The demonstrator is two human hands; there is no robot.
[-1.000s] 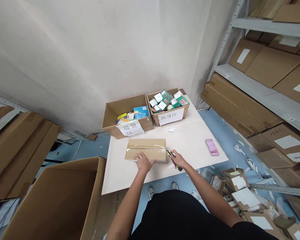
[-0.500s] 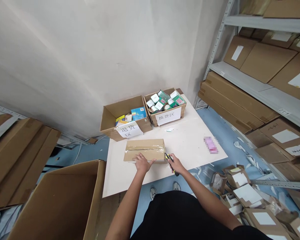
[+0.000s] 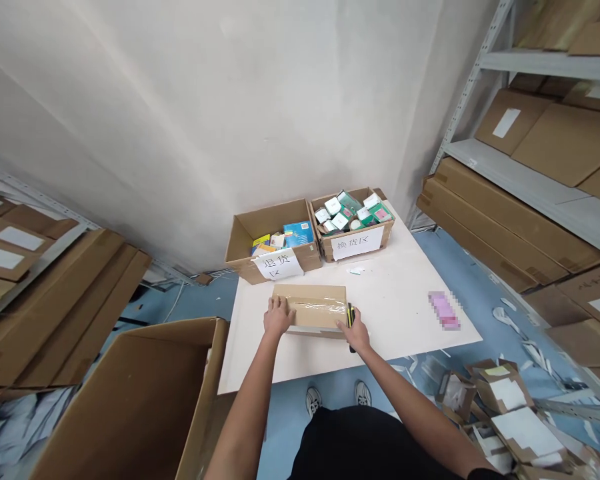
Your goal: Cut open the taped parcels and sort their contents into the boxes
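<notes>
A closed brown cardboard box [image 3: 310,307], with clear tape along its top seam, lies near the front of the white table [image 3: 390,293]. My left hand [image 3: 279,316] grips the left end of the box, its fingers over the top edge. At the other end, my right hand [image 3: 356,331] is closed around a yellow-and-black utility knife [image 3: 351,319]. The knife stands upright beside the box's right side, and the thumb of that hand touches the box. I cannot make out the knife's blade.
Behind stand two open cartons with handwritten signs: one [image 3: 243,268] holds blue and yellow packs, the other [image 3: 325,248] small white-and-green boxes. A pixelated pink item [image 3: 444,311] lies at right. A big open carton [image 3: 211,373] stands left; shelving [image 3: 525,167] and discarded boxes [image 3: 525,427] are right.
My left hand has slid from the front middle of the box to its left end. My right hand has turned the knife more upright against the right side. The view has shifted.
</notes>
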